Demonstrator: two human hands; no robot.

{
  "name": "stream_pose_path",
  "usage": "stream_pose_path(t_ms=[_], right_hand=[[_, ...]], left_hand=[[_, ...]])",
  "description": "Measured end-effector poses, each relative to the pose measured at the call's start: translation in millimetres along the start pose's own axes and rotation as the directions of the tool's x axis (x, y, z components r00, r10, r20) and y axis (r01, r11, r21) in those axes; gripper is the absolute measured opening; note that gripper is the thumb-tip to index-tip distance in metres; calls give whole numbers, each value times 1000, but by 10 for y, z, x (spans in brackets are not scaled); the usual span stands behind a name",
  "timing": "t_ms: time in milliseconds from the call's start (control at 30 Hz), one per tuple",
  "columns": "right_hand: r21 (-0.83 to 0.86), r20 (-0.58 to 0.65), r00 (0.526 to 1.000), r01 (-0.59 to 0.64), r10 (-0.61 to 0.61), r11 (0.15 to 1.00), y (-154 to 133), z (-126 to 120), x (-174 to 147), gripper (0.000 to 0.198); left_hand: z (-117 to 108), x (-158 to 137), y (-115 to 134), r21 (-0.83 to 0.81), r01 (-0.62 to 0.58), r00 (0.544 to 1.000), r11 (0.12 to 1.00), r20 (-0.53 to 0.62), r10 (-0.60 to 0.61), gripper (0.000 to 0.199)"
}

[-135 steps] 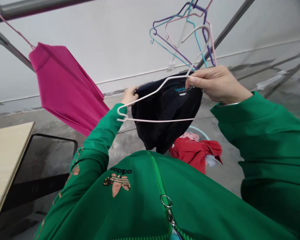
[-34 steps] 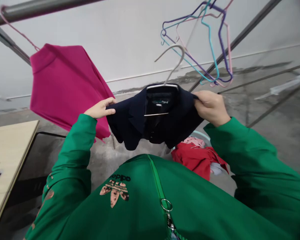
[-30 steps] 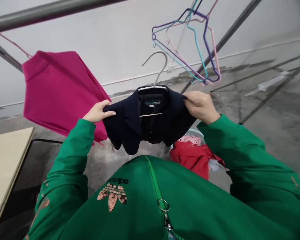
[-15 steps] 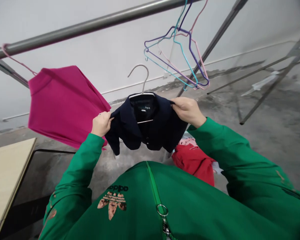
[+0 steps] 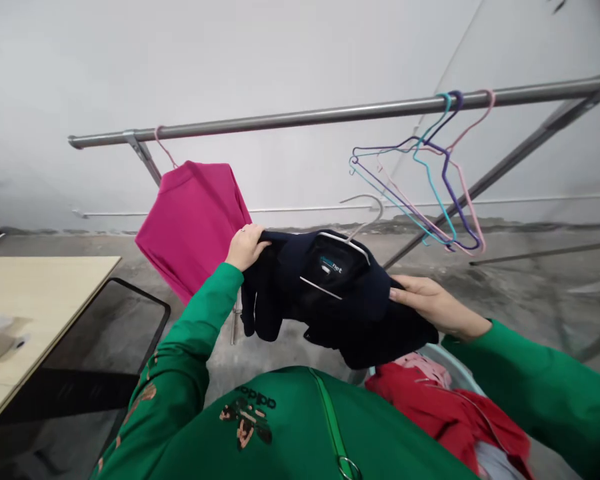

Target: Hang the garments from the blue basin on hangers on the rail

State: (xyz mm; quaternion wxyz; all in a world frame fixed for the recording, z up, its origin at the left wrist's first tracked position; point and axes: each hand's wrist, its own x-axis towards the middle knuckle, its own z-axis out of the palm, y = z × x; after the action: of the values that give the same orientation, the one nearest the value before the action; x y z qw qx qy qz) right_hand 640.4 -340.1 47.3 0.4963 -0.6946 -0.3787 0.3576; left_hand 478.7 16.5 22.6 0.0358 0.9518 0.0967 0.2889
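Note:
Between my hands hangs a dark navy jacket [image 5: 290,280] with a lapel collar and a label inside the neck. A pale clothes hanger [image 5: 347,239] sits inside its shoulders, and the hook sticks up from the collar, apart from the rail. My left hand [image 5: 247,245] is closed on the jacket's left-side shoulder. On the other side my right hand [image 5: 430,303] pinches the opposite shoulder, which tilts lower. Just behind my left hand a magenta top [image 5: 195,220] hangs from the rail on a pink hanger.
A metal rail [image 5: 290,120] runs across the wall. Turquoise, purple and pink empty hangers [image 5: 447,180] hang at its right. Below right, a light tub [image 5: 460,368] holds red and pink clothes [image 5: 430,407]. A wooden table [image 5: 45,287] and a black-framed chair [image 5: 130,300] are at left.
The view has lifted and shifted, showing more of the rail. The jacket has tilted, its right side lower, and the hanger's hook now leans right. Both hands keep hold of the shoulders.

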Motion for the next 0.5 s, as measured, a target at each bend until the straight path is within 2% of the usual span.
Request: stream_pose_path(t_ms=[67,167,233,333,500], right_hand=[[169,-61,995,-63,74,984,-48,88,17,38],[286,-94,994,-30,59,958,-198,219,139,35],[302,-103,995,46,-16,952,-335,328,276,34],[260,-110,977,205,-182,944,-539,544,573,33],[127,-167,902,420,-398,898,-797,977,1304,28]], left_hand=[[57,-68,-82,-44,49,999,998,0,-49,37],[109,-359,-192,-104,163,986,981,-29,-167,35],[142,-648,-220,-138,232,971,963,-21,-237,30],[209,-1116,-164,-182,275,961,944,33,-274,21],[289,-1725,58,-293,358,933,886,141,-330,14]])
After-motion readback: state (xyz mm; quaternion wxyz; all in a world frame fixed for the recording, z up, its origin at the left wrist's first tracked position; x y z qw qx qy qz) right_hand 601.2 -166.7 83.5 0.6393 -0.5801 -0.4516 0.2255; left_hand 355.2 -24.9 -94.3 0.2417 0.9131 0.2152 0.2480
